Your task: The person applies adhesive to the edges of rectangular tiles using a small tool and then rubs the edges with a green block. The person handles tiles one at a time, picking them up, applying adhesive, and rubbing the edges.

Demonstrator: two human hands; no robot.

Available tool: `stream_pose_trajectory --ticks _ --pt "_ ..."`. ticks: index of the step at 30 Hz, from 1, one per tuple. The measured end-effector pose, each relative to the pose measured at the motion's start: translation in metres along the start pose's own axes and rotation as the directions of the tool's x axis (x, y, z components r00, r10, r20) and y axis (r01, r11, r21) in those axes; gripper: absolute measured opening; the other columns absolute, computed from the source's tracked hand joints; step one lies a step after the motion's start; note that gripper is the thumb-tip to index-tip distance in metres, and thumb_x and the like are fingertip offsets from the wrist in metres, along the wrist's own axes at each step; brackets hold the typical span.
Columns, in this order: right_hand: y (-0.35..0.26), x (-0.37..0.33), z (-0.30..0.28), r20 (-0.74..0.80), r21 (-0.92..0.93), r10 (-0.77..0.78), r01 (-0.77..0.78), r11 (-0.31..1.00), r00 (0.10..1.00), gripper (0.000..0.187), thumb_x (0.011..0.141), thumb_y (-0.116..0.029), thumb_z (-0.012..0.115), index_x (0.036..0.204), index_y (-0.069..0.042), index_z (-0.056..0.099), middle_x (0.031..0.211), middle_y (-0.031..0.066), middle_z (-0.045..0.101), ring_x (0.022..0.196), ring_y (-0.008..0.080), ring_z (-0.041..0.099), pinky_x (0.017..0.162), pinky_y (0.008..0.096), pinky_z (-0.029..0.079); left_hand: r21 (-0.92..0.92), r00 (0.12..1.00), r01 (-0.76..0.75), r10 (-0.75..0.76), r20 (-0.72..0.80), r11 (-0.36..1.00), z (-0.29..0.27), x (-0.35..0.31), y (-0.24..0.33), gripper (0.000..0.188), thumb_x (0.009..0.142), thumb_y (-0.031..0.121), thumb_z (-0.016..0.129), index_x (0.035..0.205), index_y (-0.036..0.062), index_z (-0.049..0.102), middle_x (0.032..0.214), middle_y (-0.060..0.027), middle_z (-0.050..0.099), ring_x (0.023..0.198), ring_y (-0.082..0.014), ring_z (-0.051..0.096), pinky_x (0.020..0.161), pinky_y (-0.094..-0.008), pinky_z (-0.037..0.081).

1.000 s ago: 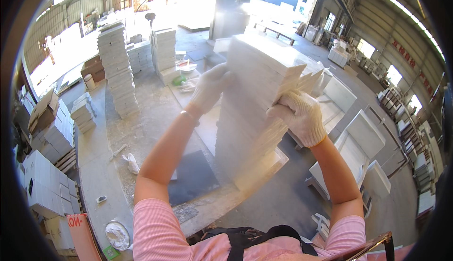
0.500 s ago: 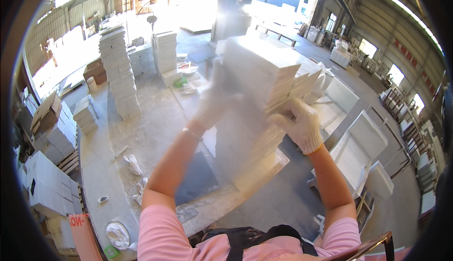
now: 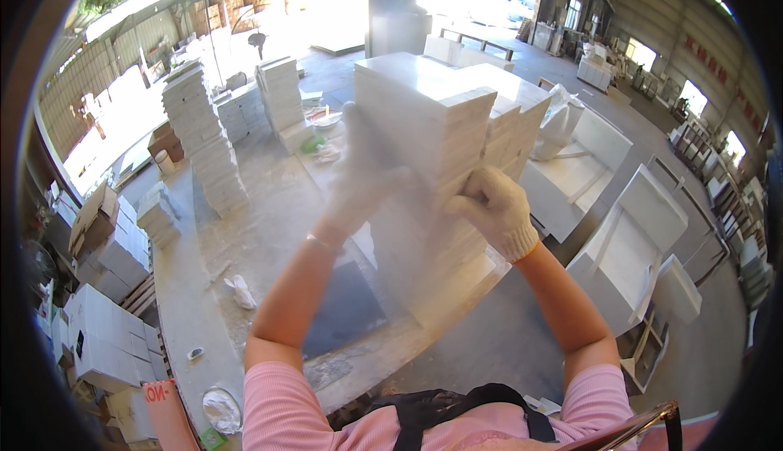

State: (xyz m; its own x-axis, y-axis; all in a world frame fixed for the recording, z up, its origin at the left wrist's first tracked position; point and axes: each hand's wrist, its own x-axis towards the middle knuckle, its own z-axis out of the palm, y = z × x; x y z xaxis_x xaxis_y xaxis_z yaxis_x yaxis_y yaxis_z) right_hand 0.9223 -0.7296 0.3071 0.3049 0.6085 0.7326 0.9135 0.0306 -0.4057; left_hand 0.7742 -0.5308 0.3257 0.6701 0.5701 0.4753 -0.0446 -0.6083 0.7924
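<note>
Nearest the camera, pink sleeves [image 3: 285,406] and a dark strap [image 3: 457,406] are seen at the lower edge, with both bare forearms raised from there toward a tall stack of white slabs [image 3: 432,149] standing directly ahead on the concrete floor [image 3: 269,206]. The right hand [image 3: 495,206], covered by a white knitted glove, is pressed with curled fingers against the stack's near right edge, partway up; a grasp on the edge of one slab seems likely, though which slab cannot be told. The left hand [image 3: 363,178], also gloved, is smeared by motion blur in front of the stack's near left face, so whether it is closed on anything cannot be told. A dark mat [image 3: 342,308] is laid on the floor beside the stack's foot. To the right, white trough-shaped units [image 3: 636,239] are ranged on the ground. To the left, cardboard boxes [image 3: 106,329] are heaped. Farther back, two more piles of white slabs [image 3: 204,145] are seen, and beyond them a sunlit open yard [image 3: 310,11].
</note>
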Motion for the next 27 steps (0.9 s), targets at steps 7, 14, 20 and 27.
stream_pose_trajectory --ticks 7,14,20,27 --pt "-0.001 0.000 0.001 0.006 0.018 0.045 -0.046 0.999 0.999 0.035 0.075 -0.016 0.090 0.077 -0.006 0.057 0.075 0.0064 0.059 0.067 0.0224 0.058 0.065 0.0356 0.049 -0.015 0.999 0.029 -0.029 0.016 0.999 0.000 -0.001 0.003 0.136 0.072 0.042 0.086 0.170 0.0050 0.000 0.173 -0.0267 0.025 0.156 -0.0377 0.036 0.120 -0.0386 0.042" --pt "-0.003 0.001 -0.001 0.048 -0.062 0.096 -0.093 0.994 0.994 0.031 0.076 -0.017 0.088 0.080 -0.006 0.060 0.079 0.0065 0.062 0.071 0.0226 0.062 0.068 0.0347 0.052 -0.001 0.998 0.065 -0.065 0.023 0.998 0.004 -0.001 -0.014 0.135 0.076 0.044 0.084 0.171 0.0082 -0.005 0.174 -0.0245 0.023 0.156 -0.0365 0.037 0.120 -0.0392 0.042" --pt "0.004 -0.028 -0.023 0.053 -0.034 0.118 -0.117 0.993 0.992 0.023 0.082 -0.016 0.086 0.092 -0.005 0.069 0.084 0.0052 0.069 0.074 0.0169 0.066 0.072 0.0306 0.054 -0.093 0.998 -0.055 0.054 -0.008 0.994 -0.006 -0.006 -0.033 0.115 0.094 0.054 0.070 0.170 0.0065 -0.002 0.175 -0.0236 0.018 0.161 -0.0336 0.026 0.126 -0.0378 0.031" --pt "0.029 -0.144 -0.077 0.256 -0.074 0.487 -0.486 0.871 0.835 0.024 0.088 -0.021 0.085 0.101 -0.003 0.074 0.090 0.0035 0.075 0.082 0.0095 0.068 0.078 0.0282 0.057 -0.259 0.962 -0.172 0.106 -0.250 0.950 -0.039 -0.031 -0.011 0.096 0.104 0.063 0.054 0.168 0.0032 0.013 0.172 -0.0231 0.024 0.159 -0.0328 0.026 0.128 -0.0389 0.026"
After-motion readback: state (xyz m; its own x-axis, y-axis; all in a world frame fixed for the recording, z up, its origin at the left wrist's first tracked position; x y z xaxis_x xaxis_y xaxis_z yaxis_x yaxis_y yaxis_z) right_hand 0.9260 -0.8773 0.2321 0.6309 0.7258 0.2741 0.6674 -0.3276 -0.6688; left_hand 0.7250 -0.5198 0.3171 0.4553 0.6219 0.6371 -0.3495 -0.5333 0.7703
